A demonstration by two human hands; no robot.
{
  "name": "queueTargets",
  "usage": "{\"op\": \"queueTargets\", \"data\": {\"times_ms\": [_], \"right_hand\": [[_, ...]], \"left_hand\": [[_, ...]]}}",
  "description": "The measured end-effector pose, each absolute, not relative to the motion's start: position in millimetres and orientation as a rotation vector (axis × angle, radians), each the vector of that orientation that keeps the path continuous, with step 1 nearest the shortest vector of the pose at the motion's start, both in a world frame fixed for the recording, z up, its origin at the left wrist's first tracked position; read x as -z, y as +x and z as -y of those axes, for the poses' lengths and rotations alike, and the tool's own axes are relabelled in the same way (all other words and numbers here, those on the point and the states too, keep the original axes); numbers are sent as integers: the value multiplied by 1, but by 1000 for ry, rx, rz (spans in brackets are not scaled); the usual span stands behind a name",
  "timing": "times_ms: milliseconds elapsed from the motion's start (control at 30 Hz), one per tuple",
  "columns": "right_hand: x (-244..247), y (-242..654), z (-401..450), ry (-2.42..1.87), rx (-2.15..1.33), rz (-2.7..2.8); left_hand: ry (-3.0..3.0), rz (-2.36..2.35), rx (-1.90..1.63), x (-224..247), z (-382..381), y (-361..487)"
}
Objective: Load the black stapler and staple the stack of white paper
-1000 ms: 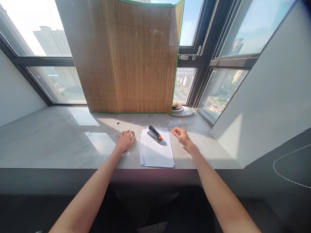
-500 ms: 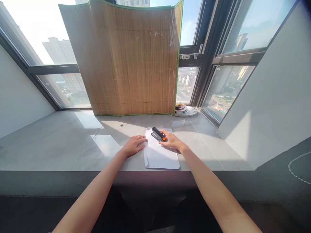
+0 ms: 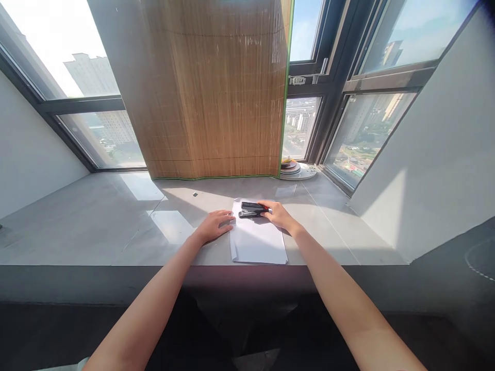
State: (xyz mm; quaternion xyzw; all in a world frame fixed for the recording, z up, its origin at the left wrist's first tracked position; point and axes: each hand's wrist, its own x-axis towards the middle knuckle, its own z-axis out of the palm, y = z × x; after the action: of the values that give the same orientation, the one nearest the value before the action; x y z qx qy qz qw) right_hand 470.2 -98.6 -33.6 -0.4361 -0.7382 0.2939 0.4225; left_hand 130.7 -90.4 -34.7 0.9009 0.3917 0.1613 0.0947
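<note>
White paper sheets (image 3: 258, 242) lie on the grey sill, with one lower corner folded. My right hand (image 3: 279, 215) grips the rear end of a black stapler (image 3: 251, 209) over the upper part of the paper. The stapler's jaws point left and stand apart. At the paper's left edge rests my left hand (image 3: 215, 225), fingers extended and touching the sheets, with nothing held. The stapler's rear is partly hidden by my right fingers.
A bamboo mat (image 3: 209, 103) with green edging stands upright against the window. Stacked plates (image 3: 296, 170) sit behind on the right. A small metallic piece (image 3: 195, 194) and a clear flat sheet (image 3: 286, 191) lie on the sill (image 3: 85, 232).
My right hand has turned the stapler from a slant to nearly level, pointing left, and shifted slightly right. My left hand stays at the paper's edge. The view has tilted slightly downward.
</note>
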Motion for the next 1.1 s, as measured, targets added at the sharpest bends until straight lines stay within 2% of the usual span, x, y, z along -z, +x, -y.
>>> {"op": "queueTargets", "data": {"times_ms": [467,833,1100], "right_hand": [[40,464,92,-1063,-777,1903],[44,466,89,-1265,-634,1832],[42,466,92,-1104,-409,1820]], "left_hand": [[2607,-1217,-527,30,93,133],[2606,-1366,-533,30,92,136],[2531,-1504,-601,37,89,135]]}}
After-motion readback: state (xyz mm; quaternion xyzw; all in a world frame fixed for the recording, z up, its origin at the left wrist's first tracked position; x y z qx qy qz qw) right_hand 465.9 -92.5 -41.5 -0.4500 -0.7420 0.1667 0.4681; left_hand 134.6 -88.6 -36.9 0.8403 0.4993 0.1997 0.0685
